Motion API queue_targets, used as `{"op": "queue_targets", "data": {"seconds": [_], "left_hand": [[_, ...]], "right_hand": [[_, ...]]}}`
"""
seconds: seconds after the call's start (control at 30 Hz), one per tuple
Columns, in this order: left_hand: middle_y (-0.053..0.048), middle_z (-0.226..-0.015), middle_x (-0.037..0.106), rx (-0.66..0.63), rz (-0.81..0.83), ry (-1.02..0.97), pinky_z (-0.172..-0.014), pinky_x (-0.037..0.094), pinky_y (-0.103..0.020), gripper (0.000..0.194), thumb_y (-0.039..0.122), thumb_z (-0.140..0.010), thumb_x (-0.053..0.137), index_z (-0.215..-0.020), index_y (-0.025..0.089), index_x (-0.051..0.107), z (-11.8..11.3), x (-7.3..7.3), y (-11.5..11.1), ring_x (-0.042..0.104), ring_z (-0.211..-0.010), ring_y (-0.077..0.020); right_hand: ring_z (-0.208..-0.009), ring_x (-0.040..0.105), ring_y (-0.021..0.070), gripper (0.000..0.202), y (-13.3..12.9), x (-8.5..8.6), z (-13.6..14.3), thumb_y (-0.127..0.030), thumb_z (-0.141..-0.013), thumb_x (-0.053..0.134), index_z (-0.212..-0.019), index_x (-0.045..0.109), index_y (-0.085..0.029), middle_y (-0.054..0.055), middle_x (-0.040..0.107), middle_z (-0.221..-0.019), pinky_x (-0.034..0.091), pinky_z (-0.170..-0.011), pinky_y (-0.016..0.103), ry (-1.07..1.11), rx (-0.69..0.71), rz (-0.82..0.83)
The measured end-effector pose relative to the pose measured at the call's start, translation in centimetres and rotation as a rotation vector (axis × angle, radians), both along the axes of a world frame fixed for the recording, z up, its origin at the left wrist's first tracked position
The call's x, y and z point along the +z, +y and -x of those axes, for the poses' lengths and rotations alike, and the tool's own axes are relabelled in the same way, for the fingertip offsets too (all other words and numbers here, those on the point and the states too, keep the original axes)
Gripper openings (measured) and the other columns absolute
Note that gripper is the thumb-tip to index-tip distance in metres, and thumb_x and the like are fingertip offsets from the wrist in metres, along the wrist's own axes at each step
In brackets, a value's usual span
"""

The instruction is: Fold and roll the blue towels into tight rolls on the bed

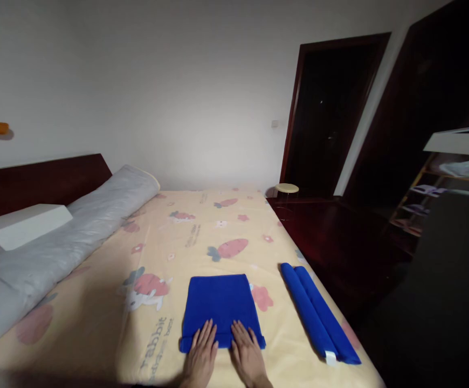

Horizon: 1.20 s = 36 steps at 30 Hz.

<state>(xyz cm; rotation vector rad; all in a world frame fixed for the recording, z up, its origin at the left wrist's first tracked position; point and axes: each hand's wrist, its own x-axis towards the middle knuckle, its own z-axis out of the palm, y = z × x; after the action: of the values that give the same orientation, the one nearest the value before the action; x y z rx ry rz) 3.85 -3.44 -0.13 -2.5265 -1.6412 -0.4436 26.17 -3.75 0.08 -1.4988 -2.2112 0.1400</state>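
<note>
A blue cloth (221, 303), probably a towel, is spread in a rough square on the bed in front of me, its near edge folded or rolled into a narrow band. My left hand (201, 353) rests flat on the left part of that band, fingers stretched forward. On the right part lies my right hand (246, 350), also flat, its fingers slightly apart. Both palms face down and neither hand grips anything. To the right, two blue rolled cloths (313, 310) lie side by side near the bed's edge, with a white tag at their near end.
A yellow patterned sheet (186, 237) covers the bed. Along the left lie a long grey bedding roll (76, 237) and a white box (28, 223), before a dark headboard (36, 180). Beyond the right edge stand a round stool (287, 188) and a shelf rack (424, 188).
</note>
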Motion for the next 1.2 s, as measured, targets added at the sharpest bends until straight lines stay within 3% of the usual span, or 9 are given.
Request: {"op": "queue_targets", "data": {"seconds": [0.17, 0.3, 0.4, 0.53, 0.67, 0.77, 0.9, 1.03, 1.2], "left_hand": [[-0.005, -0.154, 0.041, 0.213, 0.024, 0.053, -0.112, 0.039, -0.048, 0.052, 0.023, -0.095, 0.033, -0.147, 0.027, 0.034, 1.9, 0.2, 0.4, 0.041, -0.14, -0.0233], [-0.005, -0.151, 0.046, 0.1, 0.066, -0.023, -0.114, 0.04, -0.043, 0.065, 0.003, -0.082, 0.031, -0.143, 0.023, 0.044, -1.4, -0.5, 1.7, 0.044, -0.138, -0.0201], [-0.003, -0.146, 0.053, 0.043, 0.114, -0.108, -0.109, 0.046, -0.036, 0.065, 0.005, -0.083, 0.029, -0.143, 0.026, 0.045, -4.0, -0.8, 2.9, 0.052, -0.131, -0.0163], [-0.004, -0.145, 0.054, 0.043, 0.105, -0.072, -0.107, 0.046, -0.039, 0.054, 0.018, -0.09, 0.032, -0.142, 0.028, 0.047, -3.0, -0.7, 3.4, 0.052, -0.131, -0.019], [-0.01, -0.153, 0.042, 0.313, 0.005, 0.001, -0.109, 0.039, -0.051, 0.056, 0.042, -0.093, 0.037, -0.146, 0.024, 0.039, 0.4, -0.4, 2.7, 0.042, -0.139, -0.0275], [-0.014, -0.153, 0.039, 0.438, -0.027, 0.036, -0.111, 0.036, -0.055, 0.059, 0.042, -0.092, 0.038, -0.145, 0.017, 0.04, 0.7, -0.4, 2.6, 0.04, -0.14, -0.0308], [-0.003, -0.151, 0.045, 0.16, 0.019, 0.023, -0.113, 0.04, -0.04, 0.06, 0.012, -0.087, 0.033, -0.145, 0.025, 0.038, -1.4, -0.5, 3.8, 0.044, -0.138, -0.0186], [0.001, -0.148, 0.048, 0.03, 0.171, 0.015, -0.112, 0.042, -0.032, 0.066, 0.006, -0.082, 0.032, -0.143, 0.028, 0.043, -2.2, 0.2, 5.1, 0.047, -0.135, -0.0121], [-0.005, -0.157, 0.032, 0.327, 0.13, 0.053, -0.116, 0.034, -0.052, 0.059, 0.028, -0.089, 0.037, -0.148, 0.025, 0.033, 0.7, 1.5, 4.5, 0.035, -0.144, -0.024]], "right_hand": [[-0.133, 0.048, 0.0293, 0.045, 0.4, -0.7, -2.1, -0.034, -0.094, 0.044, -0.135, 0.056, -0.02, 0.009, 0.052, -0.143, 0.036, -0.11, 0.049, -0.017, -0.17, -0.086], [-0.13, 0.051, 0.0276, 0.045, 1.2, -0.7, 2.0, -0.02, -0.082, 0.052, -0.126, 0.064, -0.017, 0.011, 0.057, -0.139, 0.036, -0.111, 0.042, 0.025, -0.155, -0.058], [-0.129, 0.052, 0.0234, 0.05, 2.0, 0.0, 4.6, -0.019, -0.083, 0.05, -0.132, 0.059, -0.018, 0.008, 0.057, -0.139, 0.036, -0.11, 0.037, 0.081, -0.063, 0.009], [-0.133, 0.048, 0.0254, 0.045, 2.9, -0.3, 3.2, -0.034, -0.096, 0.041, -0.138, 0.054, -0.024, 0.006, 0.053, -0.142, 0.036, -0.111, 0.044, 0.08, -0.036, 0.025], [-0.135, 0.044, 0.0337, 0.056, 3.3, -1.7, -0.2, -0.053, -0.096, 0.04, -0.14, 0.052, -0.02, 0.012, 0.048, -0.146, 0.033, -0.11, 0.056, 0.056, -0.304, -0.031], [-0.139, 0.039, 0.0343, 0.055, 3.4, -1.5, -0.3, -0.045, -0.096, 0.039, -0.14, 0.052, -0.014, 0.015, 0.045, -0.147, 0.026, -0.114, 0.057, 0.02, -0.362, -0.004], [-0.143, 0.033, 0.0255, 0.051, 3.8, 0.8, 2.5, -0.026, -0.095, 0.033, -0.144, 0.046, -0.015, 0.01, 0.04, -0.151, 0.023, -0.119, 0.044, 0.016, -0.127, 0.098], [-0.141, 0.036, 0.0215, 0.05, 4.3, 2.9, 3.5, -0.035, -0.099, 0.029, -0.145, 0.044, -0.022, 0.004, 0.04, -0.151, 0.029, -0.117, 0.041, 0.029, 0.081, 0.217], [-0.145, 0.027, 0.027, 0.056, 4.5, 2.8, 0.0, -0.041, -0.098, 0.027, -0.147, 0.041, -0.018, 0.007, 0.031, -0.155, 0.022, -0.119, 0.051, -0.022, -0.248, 0.261]]}}
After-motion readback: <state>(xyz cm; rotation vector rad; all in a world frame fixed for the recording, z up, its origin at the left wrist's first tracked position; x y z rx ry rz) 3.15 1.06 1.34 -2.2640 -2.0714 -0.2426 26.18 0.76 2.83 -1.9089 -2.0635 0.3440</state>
